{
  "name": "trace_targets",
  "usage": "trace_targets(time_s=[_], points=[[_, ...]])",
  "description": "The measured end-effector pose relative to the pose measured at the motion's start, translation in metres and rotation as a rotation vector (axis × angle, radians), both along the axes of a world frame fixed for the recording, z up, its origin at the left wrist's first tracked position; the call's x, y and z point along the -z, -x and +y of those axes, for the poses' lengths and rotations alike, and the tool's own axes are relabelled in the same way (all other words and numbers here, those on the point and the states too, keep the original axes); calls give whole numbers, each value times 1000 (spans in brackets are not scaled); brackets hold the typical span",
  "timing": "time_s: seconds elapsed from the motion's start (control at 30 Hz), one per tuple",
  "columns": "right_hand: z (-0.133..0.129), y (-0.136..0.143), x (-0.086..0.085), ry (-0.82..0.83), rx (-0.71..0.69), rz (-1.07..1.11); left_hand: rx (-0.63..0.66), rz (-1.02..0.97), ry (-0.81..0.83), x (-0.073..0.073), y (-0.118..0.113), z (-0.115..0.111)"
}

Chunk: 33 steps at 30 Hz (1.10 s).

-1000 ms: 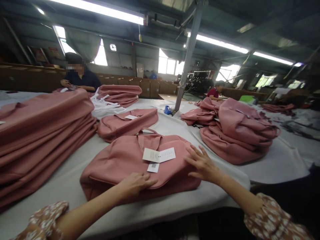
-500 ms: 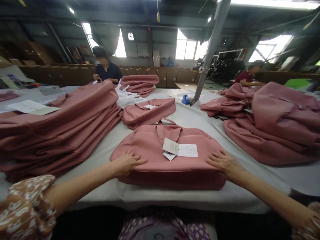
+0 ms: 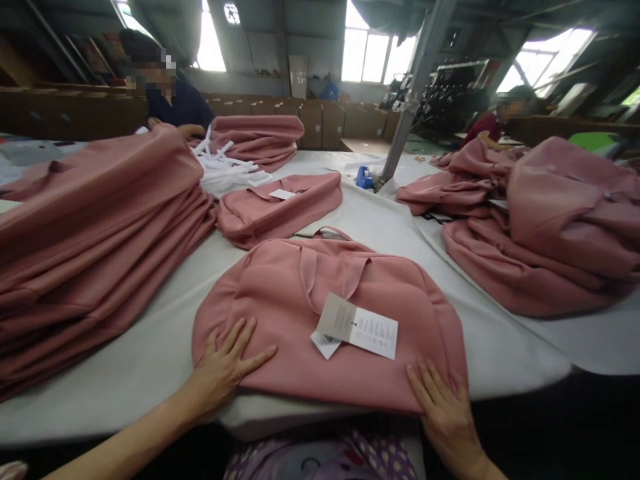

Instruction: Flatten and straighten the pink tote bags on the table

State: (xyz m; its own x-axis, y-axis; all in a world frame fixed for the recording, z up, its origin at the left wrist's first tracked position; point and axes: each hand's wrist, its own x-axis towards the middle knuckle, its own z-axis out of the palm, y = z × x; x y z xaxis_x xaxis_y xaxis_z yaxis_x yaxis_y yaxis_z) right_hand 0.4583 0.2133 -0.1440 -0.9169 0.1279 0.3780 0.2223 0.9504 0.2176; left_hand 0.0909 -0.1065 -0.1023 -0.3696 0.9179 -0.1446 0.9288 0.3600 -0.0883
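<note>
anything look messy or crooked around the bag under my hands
Nothing damaged. The paper tags lie askew on the pink bag, which overhangs the table edge under your left hand and right hand. The bags on the right are heaped loosely.

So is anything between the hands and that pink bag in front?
Nothing visible: the left hand and right hand both lie flat on the pink bag, clear of its paper tags.

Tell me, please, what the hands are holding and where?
Nothing is gripped: the left hand and right hand lie flat on the pink bag, at its near corners.
</note>
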Motion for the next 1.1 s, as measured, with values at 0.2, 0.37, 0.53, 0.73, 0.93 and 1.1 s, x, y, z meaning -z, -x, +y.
trace_targets(time_s=[0.2,0.37,0.53,0.73,0.93,1.1], points=[[-9,6,-33,69,-16,-135,-9,7,-35,14,6,0],[15,38,-131,412,21,-368,13,55,-65,15,3,0],[32,106,-253,140,-165,-540,23,66,-69,10,1,3],[14,132,-252,3,-2,117,2,48,-89,15,5,1],[10,73,-49,70,202,-106,37,-30,-173,21,8,1],[12,49,-24,61,170,57,1,-44,-164,24,10,2]])
